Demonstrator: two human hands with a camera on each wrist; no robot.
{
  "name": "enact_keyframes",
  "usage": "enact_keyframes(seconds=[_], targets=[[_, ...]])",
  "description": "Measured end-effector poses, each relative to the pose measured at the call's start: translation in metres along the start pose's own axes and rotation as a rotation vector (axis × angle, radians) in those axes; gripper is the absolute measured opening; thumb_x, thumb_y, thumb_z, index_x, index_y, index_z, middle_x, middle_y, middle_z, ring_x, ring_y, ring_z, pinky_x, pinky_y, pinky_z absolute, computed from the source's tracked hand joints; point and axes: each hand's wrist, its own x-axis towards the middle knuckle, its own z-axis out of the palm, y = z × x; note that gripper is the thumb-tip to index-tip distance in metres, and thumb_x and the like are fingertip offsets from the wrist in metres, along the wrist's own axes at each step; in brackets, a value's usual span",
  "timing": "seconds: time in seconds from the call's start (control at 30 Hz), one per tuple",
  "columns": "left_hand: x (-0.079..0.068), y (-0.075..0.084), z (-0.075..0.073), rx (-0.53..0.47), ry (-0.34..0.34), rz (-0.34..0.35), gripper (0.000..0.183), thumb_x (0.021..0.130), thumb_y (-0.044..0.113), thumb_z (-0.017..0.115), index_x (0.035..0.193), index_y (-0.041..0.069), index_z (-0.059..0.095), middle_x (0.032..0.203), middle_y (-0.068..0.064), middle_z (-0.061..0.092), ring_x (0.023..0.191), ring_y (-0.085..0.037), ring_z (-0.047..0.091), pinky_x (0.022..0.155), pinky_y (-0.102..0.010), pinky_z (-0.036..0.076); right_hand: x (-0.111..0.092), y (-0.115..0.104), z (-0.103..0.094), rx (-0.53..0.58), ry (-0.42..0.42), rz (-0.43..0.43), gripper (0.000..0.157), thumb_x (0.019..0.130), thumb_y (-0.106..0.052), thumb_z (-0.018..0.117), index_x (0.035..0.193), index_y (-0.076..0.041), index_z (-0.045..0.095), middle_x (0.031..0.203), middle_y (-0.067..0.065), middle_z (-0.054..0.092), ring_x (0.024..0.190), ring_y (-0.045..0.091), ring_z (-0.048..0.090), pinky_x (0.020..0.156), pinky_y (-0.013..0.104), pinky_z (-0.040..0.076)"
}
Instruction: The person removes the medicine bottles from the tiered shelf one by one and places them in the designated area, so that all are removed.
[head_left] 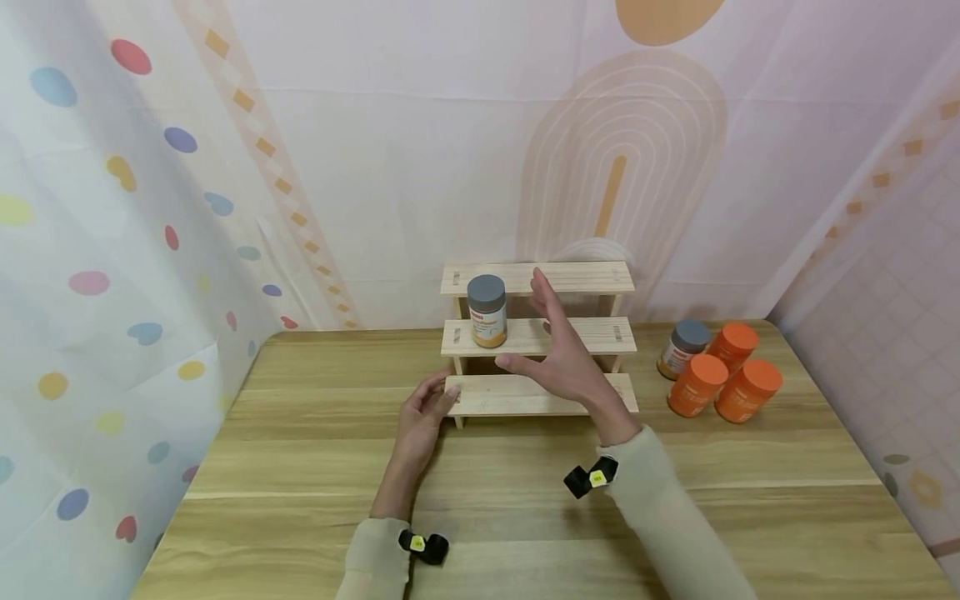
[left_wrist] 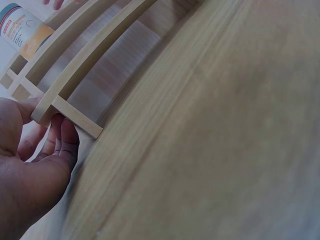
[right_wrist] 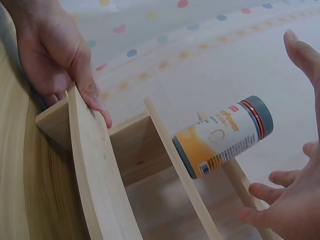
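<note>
A three-step wooden display shelf (head_left: 517, 396) stands on the table. My left hand (head_left: 420, 425) grips the left end of its lowest step, thumb on top and fingers beneath, as the left wrist view shows. On the left part of the middle step a grey-lidded jar (head_left: 488, 321) with a white and orange label stands upright. My right hand (head_left: 566, 362) is above the shelf, to the right of that jar, its fingers spread and nothing between them. In the right wrist view a gap separates the fingers from the jar (right_wrist: 222, 135).
To the right of the shelf, another grey-lidded jar (head_left: 682, 350) stands grouped with three orange jars (head_left: 697, 387) on the wooden table (head_left: 315, 467). A patterned cloth (head_left: 390, 183) hangs behind the table and along its left side.
</note>
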Motion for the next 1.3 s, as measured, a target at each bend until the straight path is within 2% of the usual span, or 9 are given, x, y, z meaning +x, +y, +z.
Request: enact_keyframes(seconds=[0.17, 0.3, 0.47, 0.67, 0.73, 0.9, 1.03, 1.3], targets=[[0.000, 0.001, -0.001, 0.003, -0.004, 0.001, 0.045, 0.099, 0.022, 0.070, 0.141, 0.010, 0.059, 0.128, -0.008, 0.057, 0.118, -0.013, 0.060, 0.093, -0.016, 0.052, 0.012, 0.001, 0.009, 0.049, 0.006, 0.016, 0.120, 0.077, -0.069, 0.078, 0.164, -0.039, 0.001, 0.173, 0.007, 0.012, 0.159, 0.030, 0.020, 0.122, 0.067, 0.025], [-0.001, 0.000, -0.002, -0.003, -0.010, 0.000, 0.046, 0.099, 0.023, 0.071, 0.142, 0.010, 0.059, 0.128, -0.009, 0.059, 0.116, -0.012, 0.062, 0.092, -0.017, 0.052, 0.018, 0.001, 0.016, 0.080, 0.007, 0.035, 0.116, 0.080, -0.062, 0.080, 0.164, -0.039, 0.004, 0.172, 0.007, 0.017, 0.158, 0.026, 0.020, 0.121, 0.067, 0.026], [0.000, 0.000, -0.001, -0.005, -0.015, 0.005, 0.044, 0.099, 0.022, 0.070, 0.140, 0.013, 0.060, 0.128, -0.010, 0.060, 0.116, -0.013, 0.062, 0.093, -0.018, 0.052, 0.023, 0.000, 0.022, 0.138, 0.004, 0.070, 0.113, 0.083, -0.053, 0.082, 0.166, -0.033, 0.007, 0.169, 0.006, 0.027, 0.153, 0.029, 0.031, 0.121, 0.064, 0.029], [0.000, 0.000, -0.001, -0.031, -0.020, 0.027, 0.043, 0.100, 0.019, 0.069, 0.141, 0.010, 0.059, 0.125, -0.008, 0.060, 0.112, -0.010, 0.064, 0.093, -0.018, 0.053, 0.033, -0.001, 0.029, 0.153, 0.022, 0.114, 0.102, 0.087, -0.039, 0.081, 0.164, -0.038, 0.014, 0.164, 0.008, 0.037, 0.147, 0.032, 0.040, 0.119, 0.057, 0.037], [-0.001, -0.001, -0.001, -0.041, -0.021, 0.031, 0.044, 0.100, 0.018, 0.069, 0.141, 0.009, 0.058, 0.124, -0.008, 0.060, 0.111, -0.009, 0.064, 0.093, -0.018, 0.054, 0.036, -0.001, 0.031, 0.150, 0.043, 0.123, 0.097, 0.088, -0.035, 0.080, 0.164, -0.035, 0.019, 0.160, 0.010, 0.042, 0.144, 0.032, 0.044, 0.118, 0.056, 0.039], [-0.002, -0.001, -0.001, -0.040, -0.017, 0.027, 0.045, 0.099, 0.019, 0.070, 0.141, 0.009, 0.058, 0.123, -0.007, 0.060, 0.111, -0.010, 0.064, 0.093, -0.018, 0.054, 0.044, -0.001, 0.035, 0.134, 0.127, 0.153, 0.080, 0.089, -0.034, 0.081, 0.158, -0.026, 0.039, 0.148, 0.010, 0.054, 0.136, 0.031, 0.053, 0.114, 0.052, 0.045], [-0.002, -0.002, -0.001, -0.034, -0.011, 0.026, 0.043, 0.099, 0.019, 0.070, 0.140, 0.011, 0.060, 0.123, -0.007, 0.060, 0.110, -0.010, 0.064, 0.092, -0.017, 0.053, 0.046, -0.001, 0.038, 0.099, 0.180, 0.171, 0.067, 0.090, -0.036, 0.080, 0.150, -0.025, 0.051, 0.141, 0.008, 0.060, 0.130, 0.029, 0.058, 0.112, 0.050, 0.047], [-0.001, -0.001, -0.001, -0.022, -0.012, 0.023, 0.044, 0.099, 0.021, 0.070, 0.141, 0.011, 0.059, 0.124, -0.006, 0.060, 0.111, -0.009, 0.063, 0.092, -0.017, 0.053, 0.045, -0.002, 0.037, 0.074, 0.169, 0.164, 0.058, 0.092, -0.036, 0.079, 0.144, -0.027, 0.055, 0.137, 0.007, 0.063, 0.124, 0.028, 0.063, 0.108, 0.047, 0.051]])
